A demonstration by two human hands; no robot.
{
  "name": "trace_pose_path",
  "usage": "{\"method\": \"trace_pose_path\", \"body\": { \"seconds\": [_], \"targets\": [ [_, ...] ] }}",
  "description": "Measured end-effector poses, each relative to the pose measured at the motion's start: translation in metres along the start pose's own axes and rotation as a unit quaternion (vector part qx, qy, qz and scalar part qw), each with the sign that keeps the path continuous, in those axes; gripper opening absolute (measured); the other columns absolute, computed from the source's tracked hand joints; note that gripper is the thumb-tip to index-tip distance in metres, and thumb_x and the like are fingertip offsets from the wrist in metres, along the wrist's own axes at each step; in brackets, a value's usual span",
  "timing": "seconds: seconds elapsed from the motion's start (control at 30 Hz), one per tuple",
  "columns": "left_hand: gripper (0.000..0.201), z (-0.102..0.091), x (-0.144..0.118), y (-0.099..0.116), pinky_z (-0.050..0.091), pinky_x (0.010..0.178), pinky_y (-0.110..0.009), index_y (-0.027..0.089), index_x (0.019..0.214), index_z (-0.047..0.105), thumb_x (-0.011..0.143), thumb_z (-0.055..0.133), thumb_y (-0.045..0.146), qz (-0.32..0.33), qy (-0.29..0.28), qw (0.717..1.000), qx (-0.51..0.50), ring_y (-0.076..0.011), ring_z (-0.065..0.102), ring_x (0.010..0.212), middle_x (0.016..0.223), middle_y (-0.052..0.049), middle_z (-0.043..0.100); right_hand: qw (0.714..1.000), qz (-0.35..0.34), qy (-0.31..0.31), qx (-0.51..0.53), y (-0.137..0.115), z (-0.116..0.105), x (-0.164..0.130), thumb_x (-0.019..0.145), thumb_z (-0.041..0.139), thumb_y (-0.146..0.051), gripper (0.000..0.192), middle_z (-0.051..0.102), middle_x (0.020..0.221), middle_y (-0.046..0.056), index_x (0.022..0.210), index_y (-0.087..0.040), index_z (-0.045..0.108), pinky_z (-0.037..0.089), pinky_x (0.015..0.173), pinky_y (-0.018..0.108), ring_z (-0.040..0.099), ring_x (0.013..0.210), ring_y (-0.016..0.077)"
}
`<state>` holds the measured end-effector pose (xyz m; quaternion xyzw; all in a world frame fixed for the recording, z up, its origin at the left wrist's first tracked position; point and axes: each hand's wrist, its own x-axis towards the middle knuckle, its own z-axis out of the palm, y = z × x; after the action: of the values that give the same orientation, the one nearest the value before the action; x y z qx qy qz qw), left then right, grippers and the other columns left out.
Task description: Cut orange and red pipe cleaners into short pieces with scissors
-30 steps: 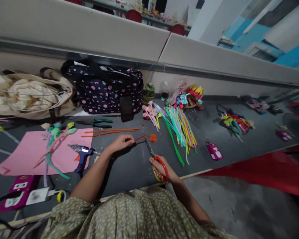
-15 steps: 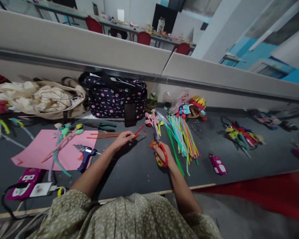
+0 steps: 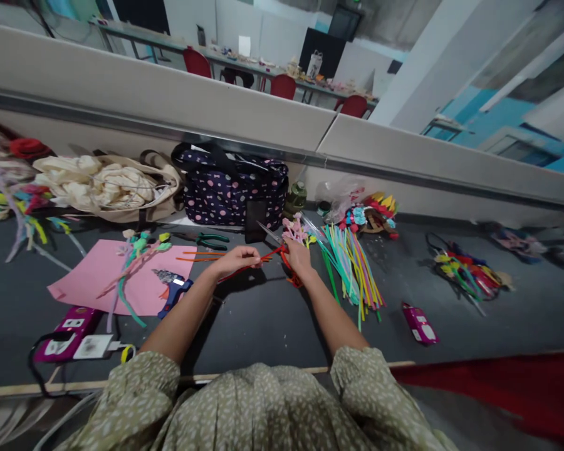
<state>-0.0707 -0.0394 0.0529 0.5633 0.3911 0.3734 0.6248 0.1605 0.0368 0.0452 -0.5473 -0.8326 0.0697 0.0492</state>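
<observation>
Red pipe cleaner [image 3: 256, 264] runs sideways between my hands: my left hand [image 3: 237, 260] pinches its near end, while my right hand [image 3: 297, 257], just beside it, grips the scissors [image 3: 275, 241], blades angled up-left over the stem above the counter [image 3: 263, 319].

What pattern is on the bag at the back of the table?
The bag is dark navy with pink dots, in the head view.

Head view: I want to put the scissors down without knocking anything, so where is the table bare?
Bare grey table lies between the forearms, near the front edge. More lies between the pipe cleaner bundle and the tangled pile. Crowded: around the pink sheet, glue gun and polka-dot bag.
</observation>
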Motion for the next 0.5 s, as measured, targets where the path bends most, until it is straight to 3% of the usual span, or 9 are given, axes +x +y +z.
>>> {"method": "trace_pose_path", "body": {
  "seconds": [0.13, 0.3, 0.5],
  "targets": [
    [0.044, -0.004, 0.000, -0.014, 0.045, 0.079, -0.032, 0.013, 0.076, 0.066, 0.069, 0.077, 0.055, -0.005, -0.053, 0.998, -0.024, -0.0168, 0.059, 0.076, 0.078, -0.007, 0.065, 0.999, -0.028, -0.011, -0.023, -0.008, 0.005, 0.006, 0.091, 0.049, -0.023, 0.039, 0.067, 0.116, 0.014, 0.129, -0.019, 0.056, 0.041, 0.088, 0.029, 0.060, 0.107, 0.0245],
    [0.043, 0.000, 0.002, -0.029, 0.045, 0.078, -0.031, 0.012, 0.078, 0.070, 0.072, 0.075, 0.054, 0.000, -0.053, 0.998, -0.028, -0.0164, 0.059, 0.074, 0.079, -0.009, 0.067, 0.997, -0.049, -0.022, -0.048, -0.008, 0.011, 0.006, 0.093, 0.047, -0.025, 0.036, 0.066, 0.113, 0.013, 0.127, -0.018, 0.056, 0.040, 0.085, 0.027, 0.059, 0.105, 0.0235],
    [0.041, 0.006, 0.004, -0.029, 0.045, 0.076, -0.029, 0.012, 0.076, 0.070, 0.072, 0.076, 0.052, 0.004, -0.054, 0.998, -0.035, -0.0153, 0.058, 0.073, 0.078, -0.008, 0.066, 0.996, -0.067, -0.034, -0.056, -0.006, 0.012, 0.005, 0.095, 0.044, -0.024, 0.032, 0.066, 0.111, 0.013, 0.123, -0.018, 0.058, 0.040, 0.083, 0.028, 0.059, 0.103, 0.0233]
  ]
}}
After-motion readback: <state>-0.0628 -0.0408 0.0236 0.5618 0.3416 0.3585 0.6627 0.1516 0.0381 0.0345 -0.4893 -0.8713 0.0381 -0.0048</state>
